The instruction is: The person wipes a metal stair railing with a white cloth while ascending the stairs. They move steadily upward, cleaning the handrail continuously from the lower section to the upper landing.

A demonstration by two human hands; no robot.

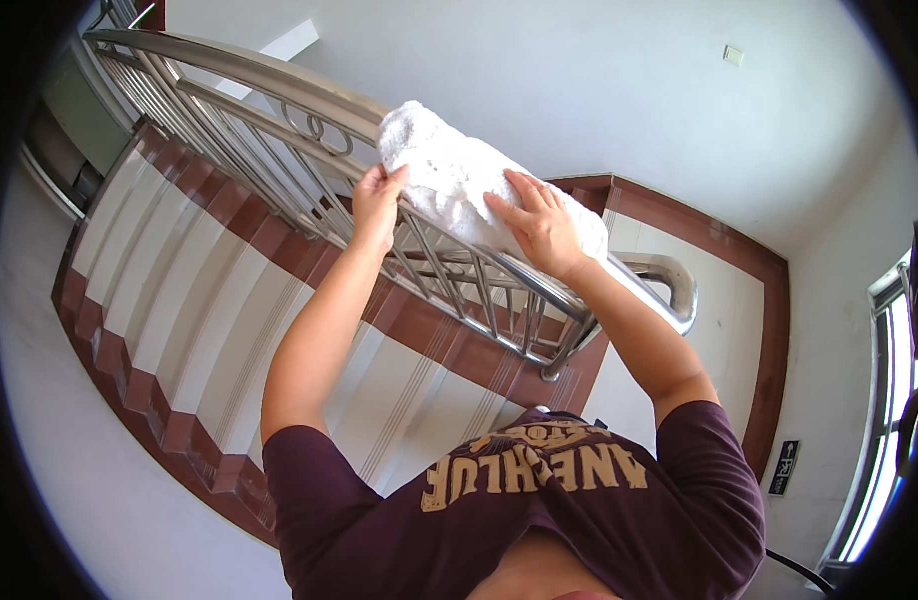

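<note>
A white terry towel (pixel 459 172) lies draped lengthwise over the metal handrail (pixel 279 71) of a stair railing. My left hand (pixel 376 206) pinches the towel's near edge at its left end, thumb and fingers together. Spread fingers of my right hand (pixel 541 229) press flat on top of the towel towards its right end. The rail under the cloth is hidden. Past the towel, the bare rail runs on to a curved end (pixel 684 292) on the right.
Cream stair treads (pixel 234 337) with red-brown borders lie on the left, below the railing's bars (pixel 489 292). A landing (pixel 676 352) is at the right. White walls carry a light switch (pixel 733 55) and a dark exit sign (pixel 784 469). A window (pixel 879 427) stands far right.
</note>
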